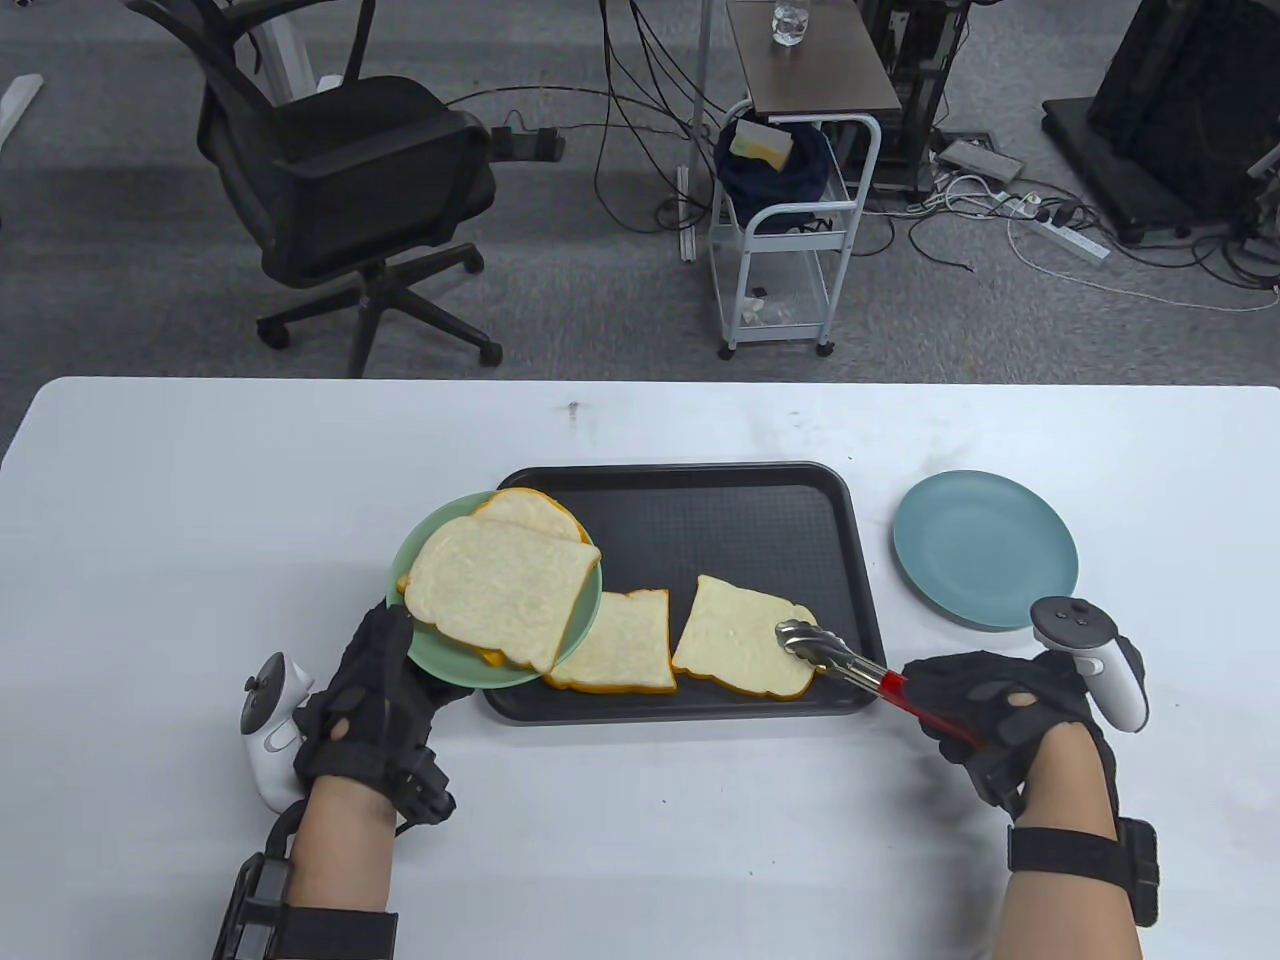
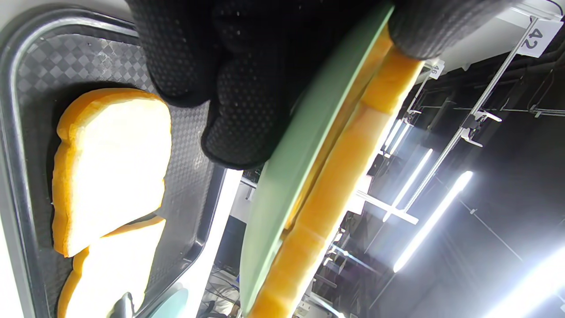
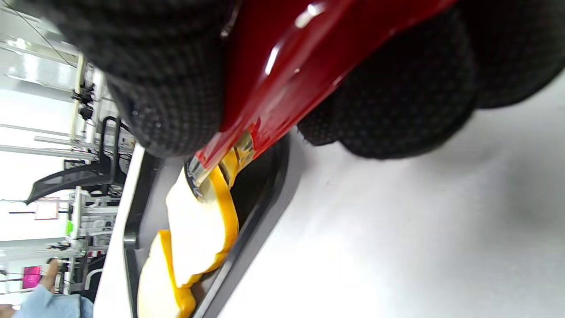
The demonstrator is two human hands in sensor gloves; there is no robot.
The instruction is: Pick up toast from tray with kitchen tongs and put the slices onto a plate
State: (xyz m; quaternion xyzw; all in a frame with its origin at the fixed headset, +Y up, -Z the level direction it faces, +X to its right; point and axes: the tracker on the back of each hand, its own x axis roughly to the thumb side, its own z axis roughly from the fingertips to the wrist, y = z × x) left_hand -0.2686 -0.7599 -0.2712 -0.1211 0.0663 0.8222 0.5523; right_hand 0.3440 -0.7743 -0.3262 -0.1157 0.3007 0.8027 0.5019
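A black tray (image 1: 700,500) lies mid-table with two toast slices (image 1: 740,640) (image 1: 615,650) along its near edge. My left hand (image 1: 375,690) grips the rim of a green plate (image 1: 430,655), held over the tray's left end and carrying two stacked slices (image 1: 495,590). In the left wrist view the plate (image 2: 291,154) shows edge-on with toast (image 2: 340,172) on it. My right hand (image 1: 1000,710) holds red-handled metal tongs (image 1: 850,665). Their tips sit at the right slice's edge, one arm above the slice (image 3: 198,229) and one below it in the right wrist view.
A blue plate (image 1: 985,548) sits on the table right of the tray. Beyond the table's far edge stand an office chair (image 1: 340,190), a white cart (image 1: 790,230) and floor cables.
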